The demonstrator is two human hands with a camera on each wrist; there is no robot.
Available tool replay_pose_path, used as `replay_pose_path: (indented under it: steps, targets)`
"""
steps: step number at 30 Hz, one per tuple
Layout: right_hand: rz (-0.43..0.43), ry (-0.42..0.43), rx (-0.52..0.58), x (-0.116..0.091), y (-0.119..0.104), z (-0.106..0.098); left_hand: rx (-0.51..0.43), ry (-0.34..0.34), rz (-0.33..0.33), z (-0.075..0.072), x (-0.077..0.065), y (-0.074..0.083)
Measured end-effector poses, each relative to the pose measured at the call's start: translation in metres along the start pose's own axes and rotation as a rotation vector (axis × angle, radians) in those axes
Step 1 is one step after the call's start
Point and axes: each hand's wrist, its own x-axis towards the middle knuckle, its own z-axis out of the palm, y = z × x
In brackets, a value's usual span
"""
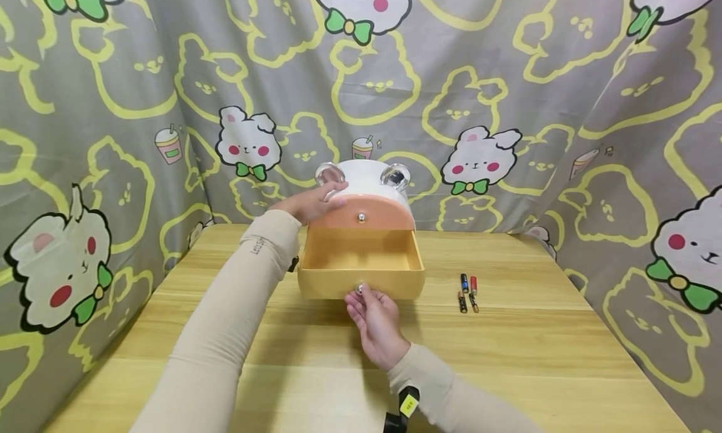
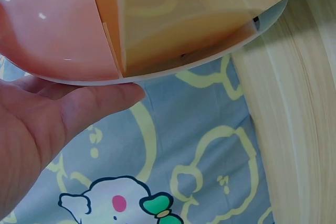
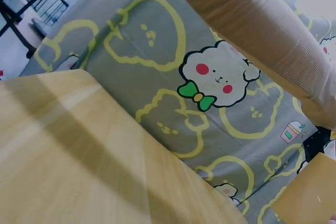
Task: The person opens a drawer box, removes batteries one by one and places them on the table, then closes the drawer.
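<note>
A small storage box with a white top (image 1: 363,172) and clear round ears stands on the table. Its upper drawer is pink (image 1: 389,213) and closed; the yellow drawer (image 1: 321,284) below is pulled out, with a bare inside. My left hand (image 1: 312,203) rests against the box's upper left side, fingers over the top edge. In the left wrist view, the thumb (image 2: 105,102) lies straight along the box's rim. With thumb and fingers, my right hand (image 1: 379,326) pinches the silver knob (image 1: 360,289) of the yellow drawer. The right wrist view shows only a drawer corner (image 3: 307,192).
Several batteries, among them a blue one (image 1: 464,282) and a red one (image 1: 474,285), lie to the right of the box on the wooden table (image 1: 507,358). A patterned curtain (image 1: 282,76) hangs behind and at both sides.
</note>
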Motion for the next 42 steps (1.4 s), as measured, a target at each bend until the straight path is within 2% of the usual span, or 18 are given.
replay_pose_path:
  steps: [9, 23, 28, 36, 42]
  targets:
    - [-0.019, 0.012, 0.01, 0.02, 0.001, 0.005, 0.031, -0.003, 0.02, -0.002, -0.001, 0.001]
    - [-0.091, 0.059, -0.015, 0.071, 0.002, 0.012, 0.075, -0.005, 0.046, 0.0, -0.001, -0.003]
    - [-0.11, 0.071, -0.007, 0.089, 0.0, 0.013, 0.058, -0.006, 0.04, 0.0, 0.0, -0.004]
    - [-0.114, 0.093, 0.02, 0.104, -0.003, 0.017, 0.066, -0.004, 0.079, 0.0, 0.002, -0.002]
    - [-0.12, 0.104, 0.011, 0.111, -0.003, 0.016, 0.062, 0.008, 0.058, 0.001, 0.003, -0.002]
